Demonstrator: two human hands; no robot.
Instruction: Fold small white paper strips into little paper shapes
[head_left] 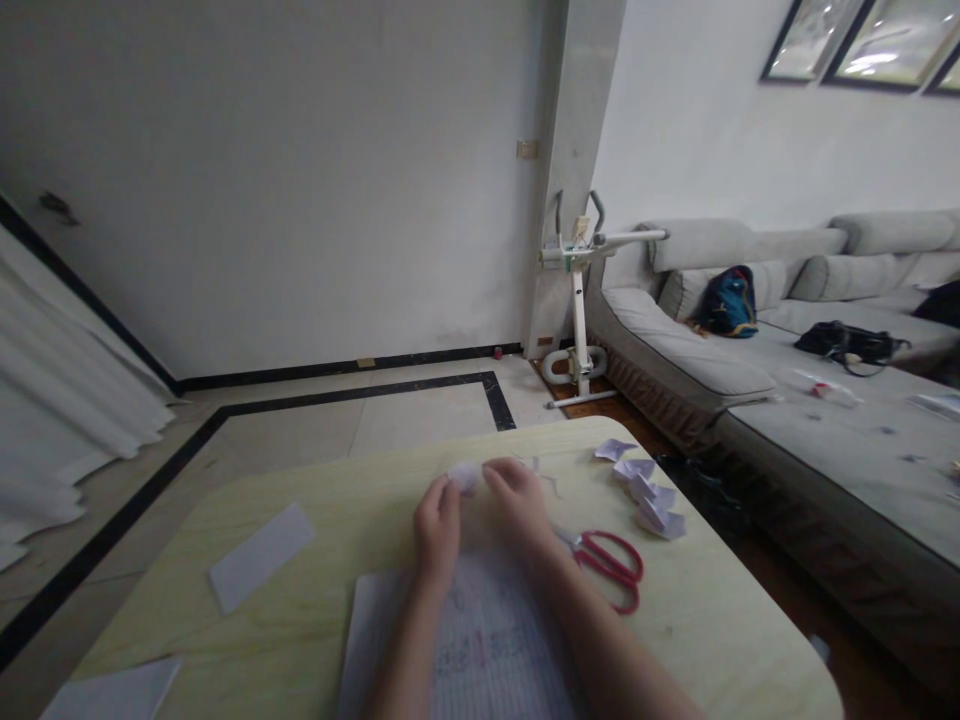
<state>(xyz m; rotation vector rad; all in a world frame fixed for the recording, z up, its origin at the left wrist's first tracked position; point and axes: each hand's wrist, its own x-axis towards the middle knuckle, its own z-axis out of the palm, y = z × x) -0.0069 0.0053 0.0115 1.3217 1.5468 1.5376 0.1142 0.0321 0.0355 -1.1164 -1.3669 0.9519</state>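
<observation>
A small piece of white paper (465, 477), blurred so that its folds cannot be made out, is held up over the far part of the table. My left hand (436, 525) pinches its left edge between thumb and fingers. On the other side, my right hand (520, 502) has its fingers curled closed at the paper's right edge. Beneath my forearms lies a lined sheet with writing (480, 640). Red-handled scissors (611, 565) rest right of my right wrist, their blades partly hidden. Several folded paper pieces (651, 490) stand in a row at the far right of the table.
A white paper strip (262, 556) lies left on the pale wooden table (720, 620), and another sheet (112, 690) sits at the near left corner. Thin paper scraps (551, 480) lie beyond my right hand. A grey sofa (675, 350) and exercise machine (579, 300) stand beyond.
</observation>
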